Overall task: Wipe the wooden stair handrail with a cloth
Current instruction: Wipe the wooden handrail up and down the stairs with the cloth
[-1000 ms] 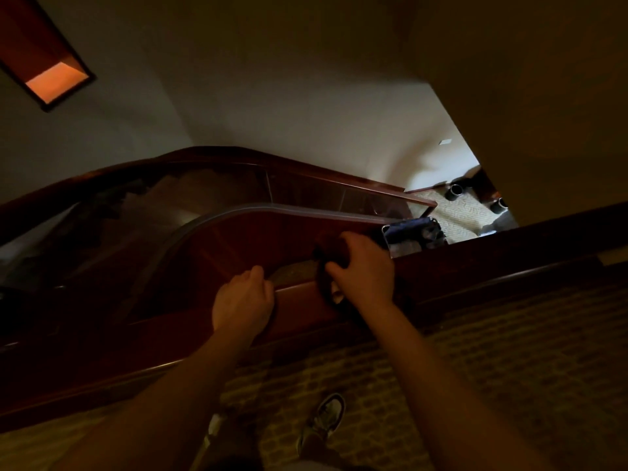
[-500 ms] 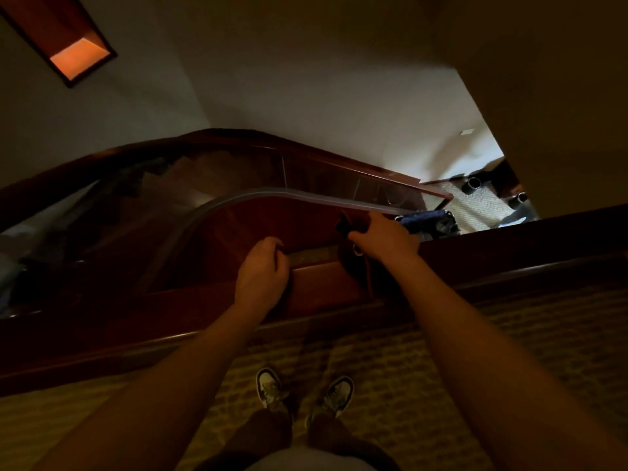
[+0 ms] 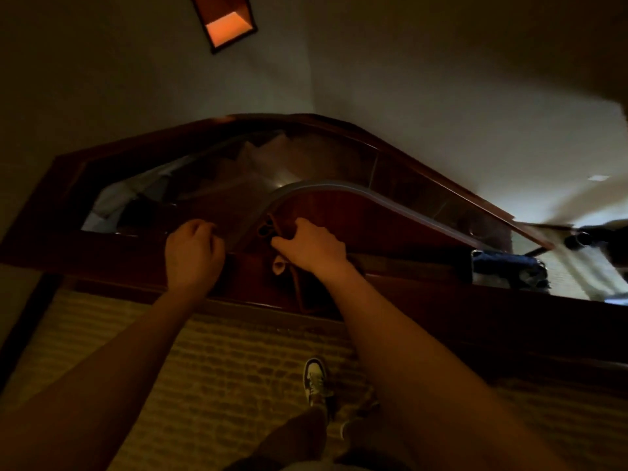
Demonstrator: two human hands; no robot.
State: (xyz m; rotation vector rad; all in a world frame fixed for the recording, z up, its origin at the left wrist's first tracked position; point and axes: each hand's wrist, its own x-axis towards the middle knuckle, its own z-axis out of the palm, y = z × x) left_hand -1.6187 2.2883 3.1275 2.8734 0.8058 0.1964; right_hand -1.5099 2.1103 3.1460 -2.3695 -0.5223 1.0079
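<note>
The wooden handrail (image 3: pixel 424 283) runs dark and reddish across the middle of the view, from the left edge down toward the right, along the near side of a stairwell. The cloth (image 3: pixel 272 229), a dark bunched piece, sits on top of the rail at its centre, just below the curved grey edge (image 3: pixel 339 186) of a glass panel. The right hand (image 3: pixel 311 248) grips the cloth with fingers curled over it and presses it down on the rail; a small pale fold shows under the heel of the palm. The left hand (image 3: pixel 193 254) rests on the rail just beside it, to the left, its fingers curled over the far edge of the wood and holding nothing else. Both bare forearms reach up from the bottom of the view. Beneath them lies a patterned carpet (image 3: pixel 210 368), with one sneaker (image 3: pixel 314 377) planted on it near the rail's base. Beyond the rail the stairwell drops away behind glass, ringed by another dark wooden rail (image 3: pixel 424 158). On the wall above, a recessed opening glows orange (image 3: pixel 226 27). At right, a bundle of blue fabric (image 3: pixel 509 270) lies near the rail; the dim light hides its details.
</note>
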